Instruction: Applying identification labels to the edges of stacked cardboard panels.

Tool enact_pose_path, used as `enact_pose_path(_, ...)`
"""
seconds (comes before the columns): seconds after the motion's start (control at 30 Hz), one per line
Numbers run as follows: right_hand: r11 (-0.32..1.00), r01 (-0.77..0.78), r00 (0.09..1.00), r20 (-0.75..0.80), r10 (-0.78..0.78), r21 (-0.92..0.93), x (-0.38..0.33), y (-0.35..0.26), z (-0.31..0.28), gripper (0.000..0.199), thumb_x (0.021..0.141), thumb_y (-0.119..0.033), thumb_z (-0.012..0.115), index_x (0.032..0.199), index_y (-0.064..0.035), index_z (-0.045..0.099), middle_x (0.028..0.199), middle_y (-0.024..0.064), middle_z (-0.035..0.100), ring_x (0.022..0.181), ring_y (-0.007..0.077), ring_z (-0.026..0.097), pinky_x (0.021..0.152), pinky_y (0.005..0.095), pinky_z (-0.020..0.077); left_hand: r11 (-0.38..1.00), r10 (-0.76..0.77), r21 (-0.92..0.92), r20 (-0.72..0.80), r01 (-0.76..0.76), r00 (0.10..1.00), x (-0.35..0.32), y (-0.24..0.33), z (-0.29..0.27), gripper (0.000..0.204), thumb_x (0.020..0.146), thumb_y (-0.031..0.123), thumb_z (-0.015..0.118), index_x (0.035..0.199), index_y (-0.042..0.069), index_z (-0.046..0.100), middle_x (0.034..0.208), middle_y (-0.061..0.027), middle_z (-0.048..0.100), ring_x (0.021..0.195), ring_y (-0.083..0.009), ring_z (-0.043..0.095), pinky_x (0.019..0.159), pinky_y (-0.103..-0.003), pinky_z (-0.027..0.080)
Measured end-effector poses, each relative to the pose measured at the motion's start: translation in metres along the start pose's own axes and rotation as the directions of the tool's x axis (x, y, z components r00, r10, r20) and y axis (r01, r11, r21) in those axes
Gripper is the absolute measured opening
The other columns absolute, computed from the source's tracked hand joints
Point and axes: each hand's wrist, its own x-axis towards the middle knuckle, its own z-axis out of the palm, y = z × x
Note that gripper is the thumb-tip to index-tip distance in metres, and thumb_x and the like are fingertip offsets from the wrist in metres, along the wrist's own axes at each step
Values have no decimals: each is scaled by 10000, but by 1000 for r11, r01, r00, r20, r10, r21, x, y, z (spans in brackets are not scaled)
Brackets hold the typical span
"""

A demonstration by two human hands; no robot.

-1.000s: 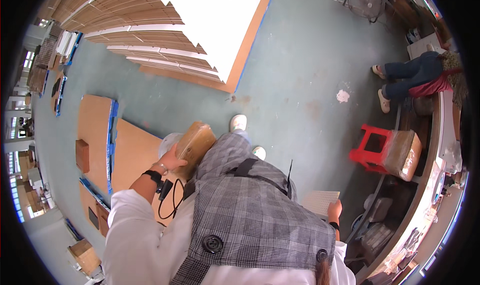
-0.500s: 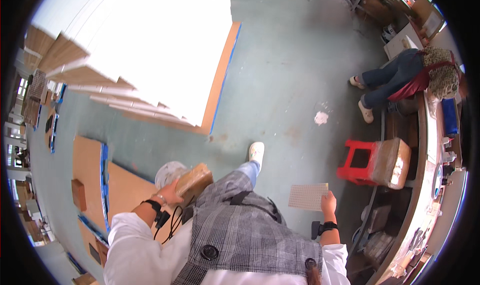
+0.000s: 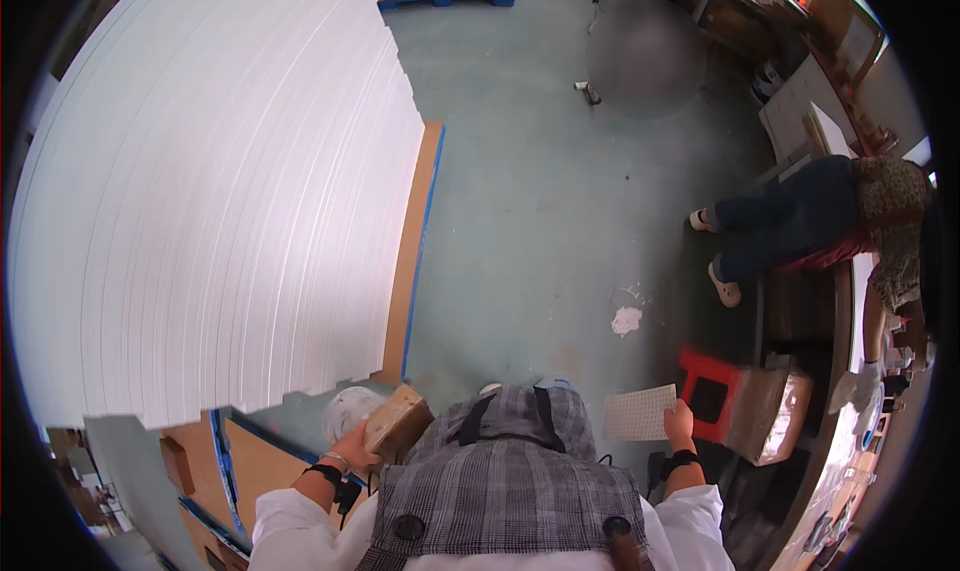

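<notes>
My left hand grips a small brown box with tape on it, at my left side. Just beyond that hand is a whitish, rounded thing, perhaps a plastic bag; whether I hold it too is unclear. My right hand pinches the edge of a pale sheet covered in a grid of small marks. The sheet hangs out to my right, over the floor. A grey checked apron covers my front.
A tall stack of white boards rises at the left on a blue-edged pallet. On the right, a person leans over a long workbench. Near it stand a red stool and a taped carton. A round fan stands far off.
My view has shifted, so the white stack fills more of the left and the other person appears lower. My forward foot now shows nearer my body. Both hands keep their holds.
</notes>
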Motion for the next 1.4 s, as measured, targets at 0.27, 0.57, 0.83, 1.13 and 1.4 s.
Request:
enact_pose_path(0.27, 988, -46, 992, 107, 62, -149, 258, -50, -64, 210, 713, -137, 527, 892, -29, 546, 896, 208, 598, 895, 374, 558, 772, 443, 450, 984, -176, -27, -26, 175, 984, 125, 125, -90, 1037, 539, 394, 740, 1342, 31, 192, 1086, -266, 532, 1015, -376, 524, 880, -368, 418)
enact_pose_path(0.57, 886, 424, 899, -35, -437, -188, 608, -371, -214, 165, 768, -159, 542, 892, -52, 523, 831, 196, 599, 836, 382, 558, 708, 464, 451, 926, -256, -311, -108, 212, 961, 247, 261, -192, 1045, 545, 432, 750, 1341, 47, 194, 1057, -261, 552, 993, -384, 539, 853, -394, 422)
enact_pose_path(0.83, 814, 554, 828, 13, -561, -171, 817, -569, -273, 218, 751, -151, 551, 924, -21, 526, 862, 212, 594, 847, 398, 548, 724, 447, 443, 927, -195, -337, -62, 164, 979, 400, 303, -284, 1094, 530, 474, 757, 1334, 22, 169, 1078, -224, 555, 1006, -370, 536, 847, -383, 420)
enact_pose_path(1.13, 742, 625, 780, 189, -596, -242, 1034, -718, -290, 301, 721, -123, 519, 1001, -20, 557, 933, 211, 593, 921, 385, 542, 794, 438, 433, 711, -457, -624, -57, 326, 888, 437, 430, -453, 984, 586, 320, 714, 1344, 53, 148, 1004, -271, 563, 957, -394, 548, 828, -399, 429)
enact_pose_path(1.4, 312, 926, 358, 228, -906, -214, 1191, -1124, -261, 274, 736, -155, 518, 960, 2, 525, 925, 254, 573, 886, 424, 534, 769, 478, 430, 468, -678, -742, 47, 479, 734, 493, 553, -562, 1028, 521, 406, 734, 1341, 91, 200, 1011, -241, 563, 957, -379, 547, 835, -381, 435)
